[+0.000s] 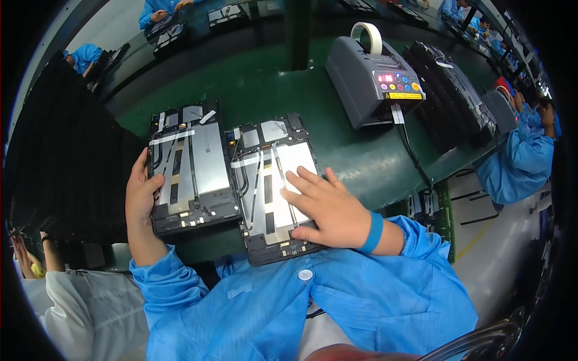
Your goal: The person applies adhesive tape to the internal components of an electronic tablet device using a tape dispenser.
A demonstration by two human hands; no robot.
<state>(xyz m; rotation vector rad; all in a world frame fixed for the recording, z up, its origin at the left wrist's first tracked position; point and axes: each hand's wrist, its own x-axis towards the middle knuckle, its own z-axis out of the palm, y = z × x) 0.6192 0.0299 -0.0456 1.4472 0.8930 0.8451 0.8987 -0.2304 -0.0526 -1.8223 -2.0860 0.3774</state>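
Observation:
Two opened tablets, their silver batteries, black ribbon cables and white tape strips showing, lie side by side in front of me. My left hand [143,191] grips the left edge of the left tablet [209,159], thumb on top and fingers along its side. On the right tablet [256,180] rests my right hand [325,207], fingers spread flat across the battery and thumb near the lower edge. A blue band [372,233] circles my right wrist. The right tablet sits slightly nearer to me, its near edge close to my jacket.
A grey tape dispenser [367,81] with a tape roll [367,37] stands at the back right of the green table [337,156], its cable [410,147] running forward. Black stacked trays [66,156] rise at left; more trays [451,90] hold parts at right. Co-workers [521,153] sit around.

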